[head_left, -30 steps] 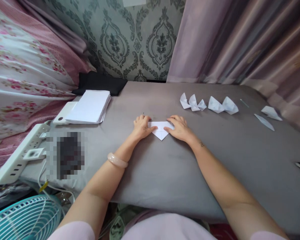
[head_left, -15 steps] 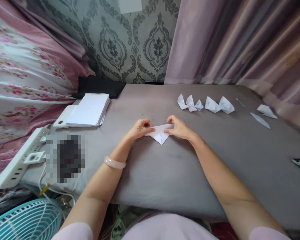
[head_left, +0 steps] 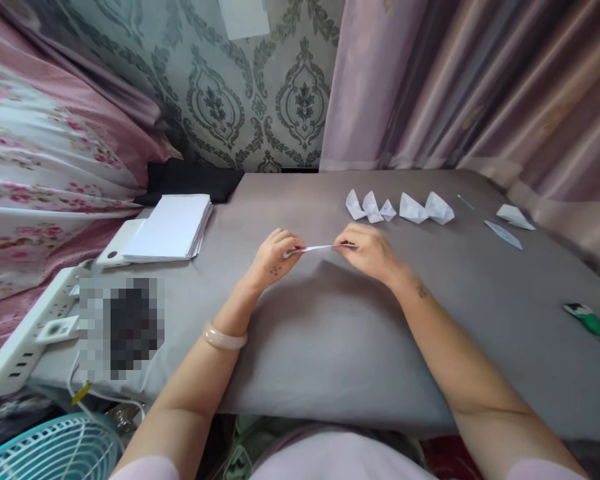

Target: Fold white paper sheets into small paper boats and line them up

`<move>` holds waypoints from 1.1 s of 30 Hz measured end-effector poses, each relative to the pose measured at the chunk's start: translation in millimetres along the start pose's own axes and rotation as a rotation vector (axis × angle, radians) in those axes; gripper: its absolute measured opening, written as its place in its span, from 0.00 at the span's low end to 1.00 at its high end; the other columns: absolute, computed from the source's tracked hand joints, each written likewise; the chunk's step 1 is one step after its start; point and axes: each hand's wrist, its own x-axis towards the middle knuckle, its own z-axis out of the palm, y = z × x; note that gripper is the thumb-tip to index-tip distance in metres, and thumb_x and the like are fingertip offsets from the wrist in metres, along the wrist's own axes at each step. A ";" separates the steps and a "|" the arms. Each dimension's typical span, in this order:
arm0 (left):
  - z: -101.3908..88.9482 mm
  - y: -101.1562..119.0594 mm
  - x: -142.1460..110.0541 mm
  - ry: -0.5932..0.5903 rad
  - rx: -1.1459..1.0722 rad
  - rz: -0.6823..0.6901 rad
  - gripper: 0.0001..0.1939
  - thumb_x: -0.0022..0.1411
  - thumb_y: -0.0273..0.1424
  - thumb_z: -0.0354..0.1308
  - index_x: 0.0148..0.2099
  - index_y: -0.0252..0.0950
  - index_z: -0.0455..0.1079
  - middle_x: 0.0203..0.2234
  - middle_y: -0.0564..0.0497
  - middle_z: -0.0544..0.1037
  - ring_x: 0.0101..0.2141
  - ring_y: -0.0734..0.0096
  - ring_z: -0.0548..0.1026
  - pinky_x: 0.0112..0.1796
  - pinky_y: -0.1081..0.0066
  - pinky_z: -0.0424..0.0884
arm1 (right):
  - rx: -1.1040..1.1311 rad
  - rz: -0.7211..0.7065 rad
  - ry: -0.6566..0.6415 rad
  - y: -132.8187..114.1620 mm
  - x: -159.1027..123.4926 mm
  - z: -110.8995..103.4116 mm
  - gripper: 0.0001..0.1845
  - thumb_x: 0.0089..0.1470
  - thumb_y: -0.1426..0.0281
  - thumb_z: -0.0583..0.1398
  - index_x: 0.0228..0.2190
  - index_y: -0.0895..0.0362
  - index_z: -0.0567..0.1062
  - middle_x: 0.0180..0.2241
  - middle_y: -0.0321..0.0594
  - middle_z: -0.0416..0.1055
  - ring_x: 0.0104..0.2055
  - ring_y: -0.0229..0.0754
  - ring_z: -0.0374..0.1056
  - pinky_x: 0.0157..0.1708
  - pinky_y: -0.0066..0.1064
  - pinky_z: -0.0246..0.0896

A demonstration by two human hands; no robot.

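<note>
Grey patterned wallpaper (head_left: 257,110) backs the room, with a mauve curtain (head_left: 420,87) hanging at the right and floral cloth (head_left: 30,127) at the left. Before them spreads a bench (head_left: 330,360) under a plain grey cover. Below its near left corner stands a turquoise fan (head_left: 55,447). A white power strip (head_left: 30,333) slants along the left edge, and beyond it a stack of white sheets (head_left: 167,227) lies partly over a flat white object (head_left: 111,249).

At the middle, the left hand (head_left: 277,259) and right hand (head_left: 370,252) face each other, well in from the edges. Each grip is closed, thumb against fingers, pinching one end of a folded white paper (head_left: 320,248). That paper lies directly between them, its long axis running left to right, seen nearly edge-on; neither hand is clearly nearer. It seems raised off the cover, judging by the shadow beneath.

Beyond the right hand sits a row of smaller folded paper shapes (head_left: 373,208), and farther right a thin pale stick (head_left: 466,202).
</note>
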 end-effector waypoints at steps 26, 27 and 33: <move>16.1 -6.6 -13.9 -0.286 0.026 -0.422 0.12 0.58 0.37 0.59 0.34 0.32 0.75 0.32 0.45 0.73 0.34 0.65 0.71 0.40 0.66 0.69 | 0.180 0.347 -0.013 28.4 -49.6 39.4 0.11 0.54 0.63 0.60 0.25 0.56 0.74 0.41 0.42 0.72 0.34 0.40 0.68 0.40 0.37 0.63; 16.1 -6.8 -13.4 -0.282 0.020 -0.442 0.12 0.57 0.37 0.59 0.34 0.31 0.75 0.32 0.45 0.73 0.34 0.66 0.71 0.40 0.66 0.69 | 0.166 0.357 -0.006 27.7 -48.9 40.1 0.12 0.54 0.63 0.60 0.23 0.56 0.73 0.42 0.43 0.71 0.35 0.41 0.68 0.42 0.37 0.63; 15.6 -6.4 -13.0 -0.244 0.028 -0.489 0.11 0.57 0.36 0.60 0.31 0.32 0.74 0.31 0.46 0.72 0.33 0.67 0.70 0.41 0.65 0.68 | 0.092 0.377 0.026 28.2 -48.1 46.1 0.13 0.52 0.63 0.60 0.20 0.55 0.68 0.41 0.47 0.68 0.39 0.45 0.69 0.45 0.40 0.63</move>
